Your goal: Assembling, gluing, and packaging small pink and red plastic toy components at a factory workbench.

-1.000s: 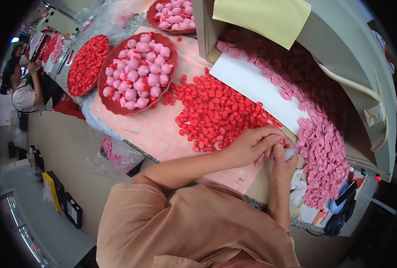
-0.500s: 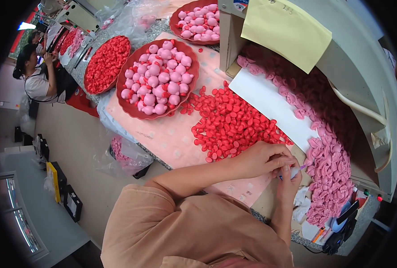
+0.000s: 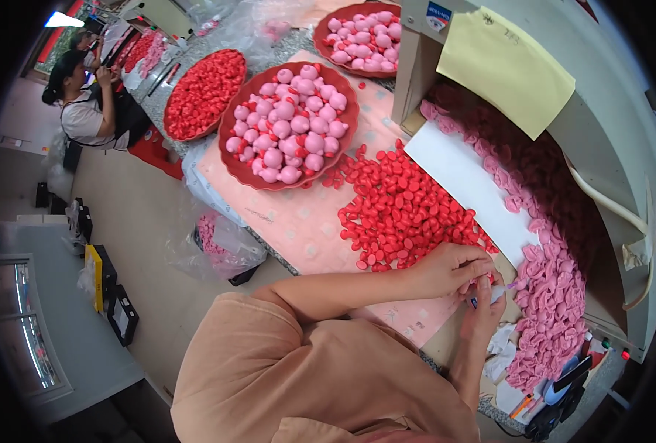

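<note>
Bottle (image 3: 497,293), small and white with a purple tip, is grasped in the right hand (image 3: 483,314). Left hand (image 3: 446,272) just beside it, fingers bent inward at a small reddish piece (image 3: 473,282), mostly hidden; cannot tell whether they grip it. Heap of red pieces (image 3: 409,210) just beyond the left hand, on pink sheet (image 3: 294,232). Pile of folded pink pieces (image 3: 553,295) to the right of the bottle. Crumpled white tissue (image 3: 499,343) near right wrist. Scalloped red tray (image 3: 352,118) farther off, filled with pink round figures (image 3: 298,125).
</note>
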The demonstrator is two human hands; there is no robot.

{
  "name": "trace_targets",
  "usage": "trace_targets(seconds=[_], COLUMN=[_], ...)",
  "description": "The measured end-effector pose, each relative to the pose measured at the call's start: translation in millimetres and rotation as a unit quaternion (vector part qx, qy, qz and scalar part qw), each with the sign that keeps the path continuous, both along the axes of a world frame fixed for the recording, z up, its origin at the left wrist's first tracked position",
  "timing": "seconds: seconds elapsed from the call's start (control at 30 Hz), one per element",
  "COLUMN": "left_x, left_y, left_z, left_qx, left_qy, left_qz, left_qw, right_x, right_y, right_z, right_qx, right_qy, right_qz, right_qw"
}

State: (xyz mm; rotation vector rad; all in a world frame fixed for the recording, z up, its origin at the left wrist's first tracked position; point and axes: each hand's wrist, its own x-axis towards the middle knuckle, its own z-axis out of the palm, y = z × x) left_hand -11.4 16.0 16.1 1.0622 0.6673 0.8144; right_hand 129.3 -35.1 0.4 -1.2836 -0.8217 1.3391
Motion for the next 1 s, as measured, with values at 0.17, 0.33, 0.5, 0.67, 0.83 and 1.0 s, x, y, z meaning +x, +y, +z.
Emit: trace_targets(seconds=[0.17,0.33,0.5,0.67,0.83,1.0], left_x=[-2,0,-2,-4,4,-3], left_y=[-1,-4,-3,-5,2,1], left_z=[2,2,-2,-2,2,0], left_qx=[0.070,0.078,-0.004,-0.095,-0.122,0.088], left_qy=[0.048,0.010,-0.014,-0.050,-0.022,0.015], left_qz=[-0.028,-0.018,-0.031,-0.050,-0.052,0.016], left_qw=[0.996,0.997,0.999,0.993,0.991,0.996], right_x=[10,9,8,8,14,13], right_y=[-2,-1,-2,0,2,5], right_z=[-5,1,-9,-15,-12,2], right_qx=[0.000,0.016,0.016,0.027,-0.046,-0.017], right_qy=[-0.015,-0.017,-0.018,-0.016,0.066,0.191], right_qz=[-0.013,0.031,0.018,-0.001,0.007,0.007], right_qw=[1.000,0.999,1.000,1.000,0.997,0.981])
